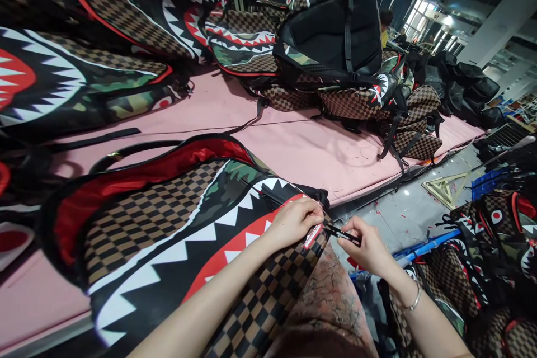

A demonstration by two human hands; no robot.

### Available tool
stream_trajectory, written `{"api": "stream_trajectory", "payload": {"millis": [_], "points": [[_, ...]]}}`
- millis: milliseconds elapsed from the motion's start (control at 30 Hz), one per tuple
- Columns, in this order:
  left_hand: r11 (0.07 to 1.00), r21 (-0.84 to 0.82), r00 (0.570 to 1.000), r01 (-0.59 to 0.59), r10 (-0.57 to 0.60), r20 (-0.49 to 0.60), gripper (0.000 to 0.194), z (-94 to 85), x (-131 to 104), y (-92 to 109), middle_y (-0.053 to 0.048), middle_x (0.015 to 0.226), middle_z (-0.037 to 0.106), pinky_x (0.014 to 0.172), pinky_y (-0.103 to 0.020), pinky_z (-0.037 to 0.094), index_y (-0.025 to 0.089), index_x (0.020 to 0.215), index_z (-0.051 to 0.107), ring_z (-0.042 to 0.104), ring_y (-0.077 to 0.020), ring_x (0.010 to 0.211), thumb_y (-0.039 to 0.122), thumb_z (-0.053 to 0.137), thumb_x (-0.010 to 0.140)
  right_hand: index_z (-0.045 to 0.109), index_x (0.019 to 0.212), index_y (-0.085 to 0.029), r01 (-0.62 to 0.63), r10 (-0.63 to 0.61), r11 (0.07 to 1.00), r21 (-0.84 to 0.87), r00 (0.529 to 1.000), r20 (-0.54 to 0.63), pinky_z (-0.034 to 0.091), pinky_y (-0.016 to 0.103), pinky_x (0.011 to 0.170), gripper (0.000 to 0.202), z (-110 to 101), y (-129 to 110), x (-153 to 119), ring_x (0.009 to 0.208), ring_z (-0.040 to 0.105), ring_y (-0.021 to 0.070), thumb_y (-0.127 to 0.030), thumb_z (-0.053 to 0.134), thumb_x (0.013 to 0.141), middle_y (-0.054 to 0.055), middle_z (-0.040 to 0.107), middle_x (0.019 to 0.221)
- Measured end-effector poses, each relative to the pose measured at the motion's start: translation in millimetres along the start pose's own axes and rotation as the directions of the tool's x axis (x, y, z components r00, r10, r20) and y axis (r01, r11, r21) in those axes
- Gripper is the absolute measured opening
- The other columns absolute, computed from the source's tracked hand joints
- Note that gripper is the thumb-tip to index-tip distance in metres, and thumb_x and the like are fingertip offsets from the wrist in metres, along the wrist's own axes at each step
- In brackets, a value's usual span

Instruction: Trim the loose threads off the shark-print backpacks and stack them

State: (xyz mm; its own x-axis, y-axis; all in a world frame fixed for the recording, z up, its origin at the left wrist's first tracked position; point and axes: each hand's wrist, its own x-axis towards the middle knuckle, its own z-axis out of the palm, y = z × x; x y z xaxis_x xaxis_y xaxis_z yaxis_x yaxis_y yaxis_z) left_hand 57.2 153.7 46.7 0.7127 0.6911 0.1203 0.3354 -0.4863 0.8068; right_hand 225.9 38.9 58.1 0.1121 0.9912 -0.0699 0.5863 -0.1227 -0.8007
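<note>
A checkered backpack (159, 207) with a camouflage patch, white teeth and a red mouth lies across the near table edge, its red-lined top partly open. My left hand (296, 221) rests on its right end, fingers pinched at the edge beside a small red and white label (312, 236). What those fingertips hold is too small to make out. Just to the right, my right hand (364, 245) is closed around a slim black tool (344, 234) whose tip points at the bag's edge near my left fingertips.
More shark-mouth backpacks (247, 42) are piled along the far side of the pink table (289, 145). Others (453, 279) lie low at the right, near a blue bar (428, 247). A cream triangular frame (447, 187) is on the floor. People are in the background.
</note>
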Motion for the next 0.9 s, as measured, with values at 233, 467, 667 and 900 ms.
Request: {"api": "stream_trajectory", "payload": {"millis": [233,467,667,900], "points": [[0.997,-0.066,0.995,0.033,-0.039,-0.089,0.012,2.6,-1,-3,0.001,0.069,0.058,0.062,-0.025,0.042,0.019,0.064,0.055,0.054,-0.0138,0.065,0.023,0.049,0.074,0.05,0.071,-0.019,0.108,-0.108,0.994,-0.018,0.994,0.022,0.021,0.02,0.044,0.009,11,7,16,0.044,0.027,0.0065,-0.026,0.054,0.074,-0.01,0.033,0.048],[0.966,-0.108,0.901,0.233,-0.256,-0.35,0.033,-15.5,-17,-16,-0.006,0.08,0.063,0.077,-0.035,0.048,0.015,0.08,0.062,0.06,-0.0231,0.085,0.042,0.042,0.08,0.058,0.092,-0.02,0.253,-0.25,0.964,-0.078,0.967,0.049,0.039,0.024,0.061,0.017,-17,23,25,0.063,0.052,0.0134,-0.031,0.056,0.079,-0.001,0.058,0.07],[0.98,-0.109,0.872,0.166,-0.197,-0.449,0.053,-13.6,-45,-4,-0.009,0.139,0.034,0.106,-0.043,0.026,0.021,0.126,0.042,0.031,-0.025,0.129,0.036,0.051,0.076,0.06,0.099,-0.02,0.423,-0.39,0.884,-0.199,0.902,0.187,0.042,0.029,0.07,0.018,-38,11,25,0.077,0.057,0.0178,-0.025,0.051,0.085,0.005,0.064,0.086],[0.927,-0.329,0.848,0.181,-0.316,-0.425,0.025,8.2,-55,2,-0.007,0.103,0.06,0.089,-0.038,0.045,0.019,0.1,0.054,0.058,-0.0209,0.096,0.032,0.044,0.081,0.054,0.089,-0.021,0.146,-0.228,0.935,0.322,0.945,0.234,0.041,0.024,0.057,0.027,1,19,24,0.063,0.052,0.0129,-0.043,0.06,0.075,0.0,0.056,0.073]]}}
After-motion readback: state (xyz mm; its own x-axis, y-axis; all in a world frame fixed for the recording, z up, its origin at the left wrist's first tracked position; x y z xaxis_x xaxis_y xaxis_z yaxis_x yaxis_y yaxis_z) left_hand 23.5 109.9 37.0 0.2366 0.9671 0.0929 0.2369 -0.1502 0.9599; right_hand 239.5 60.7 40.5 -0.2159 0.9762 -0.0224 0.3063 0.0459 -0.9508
